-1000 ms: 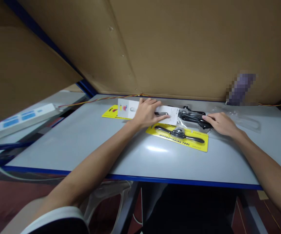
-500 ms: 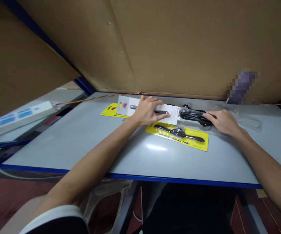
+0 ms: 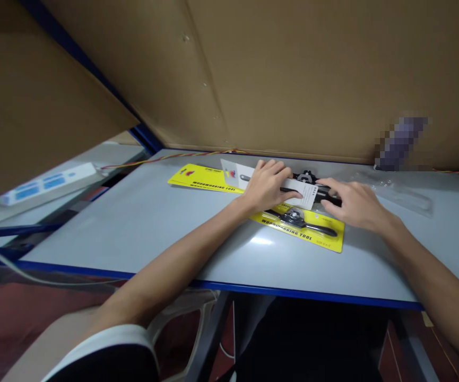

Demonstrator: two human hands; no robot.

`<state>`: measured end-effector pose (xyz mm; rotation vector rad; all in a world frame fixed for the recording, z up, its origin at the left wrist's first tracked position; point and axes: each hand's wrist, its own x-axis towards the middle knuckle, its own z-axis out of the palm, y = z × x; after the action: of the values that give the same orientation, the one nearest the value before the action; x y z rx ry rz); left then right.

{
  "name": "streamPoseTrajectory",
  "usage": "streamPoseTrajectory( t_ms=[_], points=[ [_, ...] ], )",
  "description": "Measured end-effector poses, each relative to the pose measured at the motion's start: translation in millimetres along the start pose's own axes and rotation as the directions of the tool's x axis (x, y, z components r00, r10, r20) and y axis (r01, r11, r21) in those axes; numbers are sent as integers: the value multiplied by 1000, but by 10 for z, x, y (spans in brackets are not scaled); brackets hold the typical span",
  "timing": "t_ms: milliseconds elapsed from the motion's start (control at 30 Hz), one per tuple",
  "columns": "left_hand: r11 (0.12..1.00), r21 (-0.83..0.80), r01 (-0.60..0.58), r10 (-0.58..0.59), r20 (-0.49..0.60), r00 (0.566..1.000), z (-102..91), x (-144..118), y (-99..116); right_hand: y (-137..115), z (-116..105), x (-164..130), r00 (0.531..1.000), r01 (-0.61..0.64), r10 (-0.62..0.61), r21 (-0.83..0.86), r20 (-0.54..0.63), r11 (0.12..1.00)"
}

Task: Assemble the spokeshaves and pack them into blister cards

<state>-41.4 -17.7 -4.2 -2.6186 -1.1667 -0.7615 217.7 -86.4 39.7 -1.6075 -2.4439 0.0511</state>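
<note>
white card [image 3: 253,178] under left hand [image 3: 267,185], touching right hand [image 3: 352,204].

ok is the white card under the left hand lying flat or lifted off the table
Mostly flat. The white card lies face up under the left hand, overlapping a yellow card on the table.

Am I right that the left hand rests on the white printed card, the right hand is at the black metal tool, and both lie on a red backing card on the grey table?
Not quite. The head view shows the backing card is yellow, not red. The left hand does rest on the white printed card, and the right hand is at the black metal tool, on the grey table.
</note>
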Motion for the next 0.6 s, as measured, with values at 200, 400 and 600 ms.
streamPoseTrajectory(
  t_ms=[200,400,600],
  points=[
    [991,-95,-99,118,228,966,-227,-103,-202,622,-28,-65,991,-126,119,110,63,986],
    [994,-59,89,-68,289,955,-328,-89,-185,723,97,-56,966,-251,161,588,202,768],
    [987,130,91,-121,245,962,-324,41,-49,394,160,-10,986,-149,169,493,5,857]
  ],
)
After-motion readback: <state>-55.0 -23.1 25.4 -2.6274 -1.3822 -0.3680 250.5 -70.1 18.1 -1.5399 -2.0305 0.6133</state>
